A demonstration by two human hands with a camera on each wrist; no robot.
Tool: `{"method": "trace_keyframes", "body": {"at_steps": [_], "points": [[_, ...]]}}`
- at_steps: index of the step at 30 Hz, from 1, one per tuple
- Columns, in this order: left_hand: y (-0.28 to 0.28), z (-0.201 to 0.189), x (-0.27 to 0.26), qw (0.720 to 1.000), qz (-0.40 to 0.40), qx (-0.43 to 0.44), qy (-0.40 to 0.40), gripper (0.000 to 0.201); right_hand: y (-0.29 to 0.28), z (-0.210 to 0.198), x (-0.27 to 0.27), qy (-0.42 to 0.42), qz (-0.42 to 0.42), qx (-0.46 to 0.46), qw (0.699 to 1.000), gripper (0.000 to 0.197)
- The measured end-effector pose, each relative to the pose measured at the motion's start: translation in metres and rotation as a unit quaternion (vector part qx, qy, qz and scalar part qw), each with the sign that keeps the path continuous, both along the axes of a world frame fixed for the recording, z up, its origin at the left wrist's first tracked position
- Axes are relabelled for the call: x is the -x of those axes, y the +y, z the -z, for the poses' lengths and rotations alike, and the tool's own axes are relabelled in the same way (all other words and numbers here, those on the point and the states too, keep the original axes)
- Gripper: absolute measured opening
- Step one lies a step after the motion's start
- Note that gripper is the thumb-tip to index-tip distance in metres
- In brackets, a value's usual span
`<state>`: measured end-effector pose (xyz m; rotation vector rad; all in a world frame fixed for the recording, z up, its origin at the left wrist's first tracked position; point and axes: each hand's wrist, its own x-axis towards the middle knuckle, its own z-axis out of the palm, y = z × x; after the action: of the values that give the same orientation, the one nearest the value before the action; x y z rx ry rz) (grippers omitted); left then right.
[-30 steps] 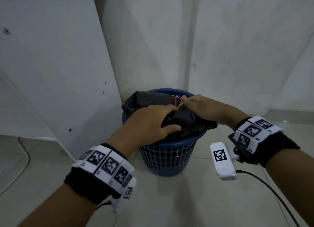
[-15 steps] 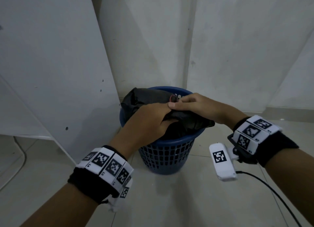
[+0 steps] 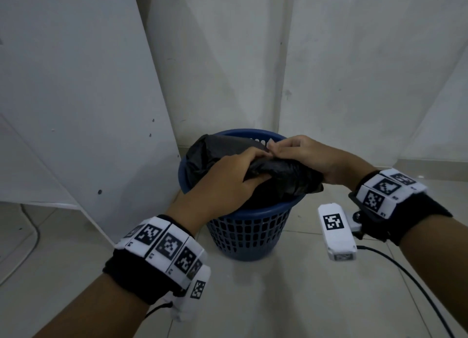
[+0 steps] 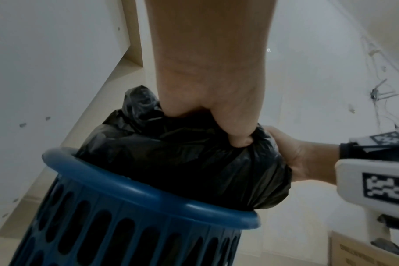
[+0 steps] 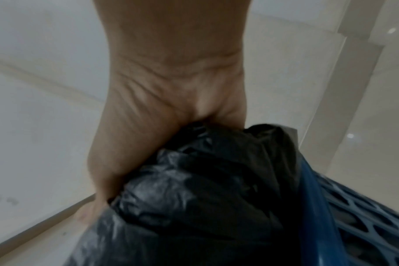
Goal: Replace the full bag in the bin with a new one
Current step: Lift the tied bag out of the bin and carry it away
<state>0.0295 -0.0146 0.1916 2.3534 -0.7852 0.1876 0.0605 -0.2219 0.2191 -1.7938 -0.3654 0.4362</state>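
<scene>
Compared with a moment ago, more black plastic gathered at the top of the bag, still inside the bin in the corner. Left hand now curled tightly round the bunched neck; right hand moved close against it, fingertips pinching the plastic beside the left knuckles. Mouth nearly closed, so probably ready for tying or lifting out. No new bag visible yet.

Bin sits in a corner: panel close on its left, walls right behind, bag bulging over the rim; open floor in front & to the right.
</scene>
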Motion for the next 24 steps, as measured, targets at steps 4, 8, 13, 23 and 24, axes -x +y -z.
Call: {"method": "trace_keyframes", "body": {"at_steps": [4, 8, 13, 23, 24], "points": [[-0.004, 0.003, 0.007, 0.998, 0.024, 0.009, -0.054, 0.028, -0.002, 0.006, -0.018, -0.138, 0.167, 0.088, 0.972, 0.046], [-0.002, 0.013, 0.013, 0.975, 0.055, -0.077, -0.202, 0.035, -0.001, 0.009, -0.028, -0.111, 0.119, 0.204, 0.965, 0.031], [0.007, 0.028, 0.015, 0.929, 0.141, -0.108, -0.326, 0.041, 0.000, 0.011, -0.024, -0.120, -0.035, 0.324, 0.938, 0.025], [0.017, 0.024, 0.020, 0.917, 0.124, -0.127, -0.357, 0.039, 0.006, -0.008, -0.015, -0.091, -0.059, 0.197, 0.974, 0.020], [0.016, 0.023, 0.020, 0.918, 0.119, -0.125, -0.356, 0.037, 0.009, -0.008, -0.014, -0.075, -0.084, 0.206, 0.972, 0.023]]}}
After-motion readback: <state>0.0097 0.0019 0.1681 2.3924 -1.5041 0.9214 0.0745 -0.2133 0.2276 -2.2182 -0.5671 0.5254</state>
